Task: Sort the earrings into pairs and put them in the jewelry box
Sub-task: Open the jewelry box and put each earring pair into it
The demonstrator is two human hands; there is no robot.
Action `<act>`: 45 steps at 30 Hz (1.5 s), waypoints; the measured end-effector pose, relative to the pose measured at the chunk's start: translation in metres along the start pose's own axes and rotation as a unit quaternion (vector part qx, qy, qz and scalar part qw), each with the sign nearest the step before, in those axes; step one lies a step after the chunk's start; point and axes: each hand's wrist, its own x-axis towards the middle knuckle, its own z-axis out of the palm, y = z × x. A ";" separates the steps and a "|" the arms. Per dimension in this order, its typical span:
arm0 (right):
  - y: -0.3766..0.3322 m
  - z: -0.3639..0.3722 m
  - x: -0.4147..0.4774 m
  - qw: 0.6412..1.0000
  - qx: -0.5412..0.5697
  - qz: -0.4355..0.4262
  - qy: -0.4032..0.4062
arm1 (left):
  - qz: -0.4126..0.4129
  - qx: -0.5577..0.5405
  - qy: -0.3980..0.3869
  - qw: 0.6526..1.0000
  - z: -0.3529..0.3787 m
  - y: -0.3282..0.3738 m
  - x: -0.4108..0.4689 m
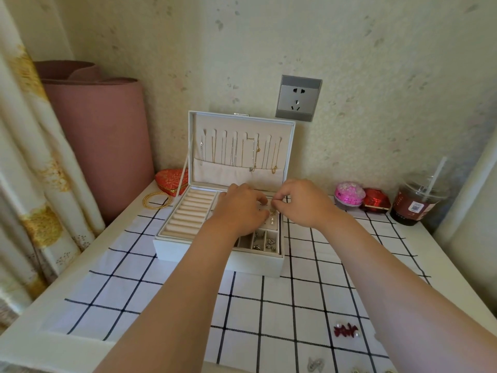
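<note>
White outside and cream within, the jewelry box (255, 265) stands open at the middle of the desk's back edge, on a checked cloth (295, 305), its lid upright with necklaces (242, 152) hung inside. Both hands meet over the earring panel (263, 204) in the right half of the tray. The right hand (301, 203) has thumb and forefinger pinched close on what looks like a small earring (273, 211), gold in tint, just above the panel; it is too small to make out more. The left hand (242, 208) has its fingers curled down against the panel beside it, and whether it holds anything cannot be told. Just nearer the person, a pair of pearl earrings (272, 219) already sits in the panel. The step in hand appears to be seating one earring of a pair in the panel's holes, with the left hand likely steadying. Others are not yet stored: a red pair with pearls (346, 331) lies on the cloth toward the desk's front right corner, and a silver one (315, 363) rests at the front edge. The next move probably calls for a fine push of the post into its hole, then a reach to the front edge for a matching pair, chosen by colour and shape.
</note>
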 end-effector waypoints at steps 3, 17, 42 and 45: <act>0.001 -0.001 -0.001 1.000 0.019 0.011 0.002 | 0.008 0.010 0.000 1.000 0.000 0.000 -0.001; 0.000 -0.054 -0.095 0.991 0.053 0.099 -0.072 | 0.113 -0.067 0.040 0.990 -0.007 0.053 -0.048; -0.011 -0.062 -0.182 0.951 -0.007 0.157 -0.268 | 0.104 -0.035 -0.268 0.957 0.034 0.100 -0.107; -0.010 -0.062 -0.179 0.952 0.000 0.162 -0.259 | 0.109 -0.069 -0.257 0.958 0.033 0.095 -0.105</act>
